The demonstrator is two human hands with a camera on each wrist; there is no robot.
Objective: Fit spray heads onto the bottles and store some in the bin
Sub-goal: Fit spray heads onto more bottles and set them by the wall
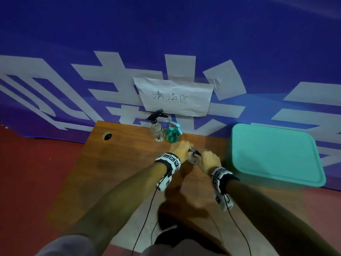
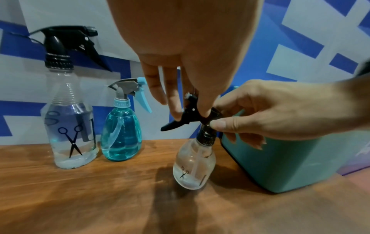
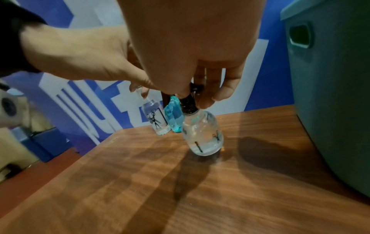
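Note:
A small round clear bottle point(image 2: 194, 166) with a scissors print stands on the wooden table point(image 2: 80, 197), left of the teal bin point(image 2: 280, 158). A black spray head point(image 2: 190, 115) sits on its neck. My left hand point(image 2: 190, 110) comes down from above and holds the head's top and trigger with its fingertips. My right hand point(image 2: 222, 126) reaches in from the right and pinches the black collar point(image 3: 188, 107) at the neck. In the head view both hands point(image 1: 180, 148) point(image 1: 210, 159) meet over the small bottle point(image 1: 193, 161).
A tall clear bottle point(image 2: 72, 139) with a black spray head and a blue bottle point(image 2: 120, 139) with a grey-blue head stand at the table's back edge, against the blue banner. The bin's teal lid point(image 1: 273, 154) covers the bin. A cable hole point(image 1: 107, 136) lies at the back left.

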